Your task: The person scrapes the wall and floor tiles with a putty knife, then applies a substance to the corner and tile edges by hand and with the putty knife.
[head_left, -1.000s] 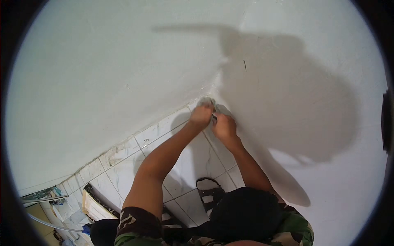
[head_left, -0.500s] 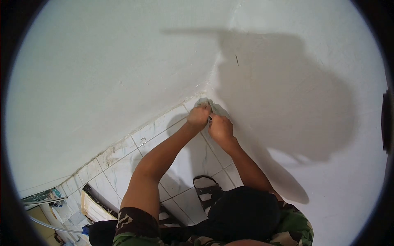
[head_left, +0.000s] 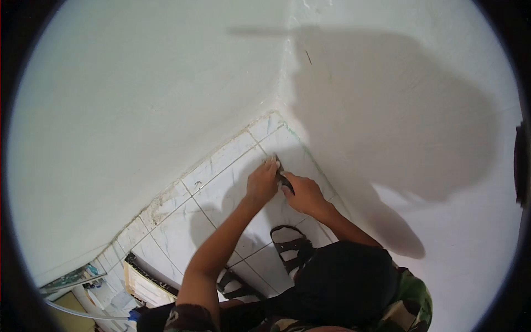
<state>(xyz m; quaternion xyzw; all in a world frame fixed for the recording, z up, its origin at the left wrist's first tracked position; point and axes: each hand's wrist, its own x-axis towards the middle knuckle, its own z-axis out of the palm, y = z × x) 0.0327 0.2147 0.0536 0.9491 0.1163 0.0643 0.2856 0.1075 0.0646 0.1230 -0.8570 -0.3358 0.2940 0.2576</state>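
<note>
My right hand (head_left: pixel 303 193) is wrapped round the dark handle of a small tool (head_left: pixel 285 182), which points up and left over the white tiled floor (head_left: pixel 232 188). Beside it, my left hand (head_left: pixel 263 180) has its fingers pressed together at the tool's front end. A small whitish bit shows at those fingertips, too small to make out. Both hands are low over the tiles, a short way from the corner where the two walls meet.
Pale walls (head_left: pixel 138 110) rise on both sides of the corner. A rough patch (head_left: pixel 157 207) marks the left tile edge. Sandalled feet (head_left: pixel 290 246) stand below the hands. At lower left are a framed panel (head_left: pixel 146 285) and a clear hose (head_left: pixel 83 314).
Both hands have drawn back from the corner, down toward my body, with the tool. The corner tiles are now uncovered. The camera view has shifted slightly.
</note>
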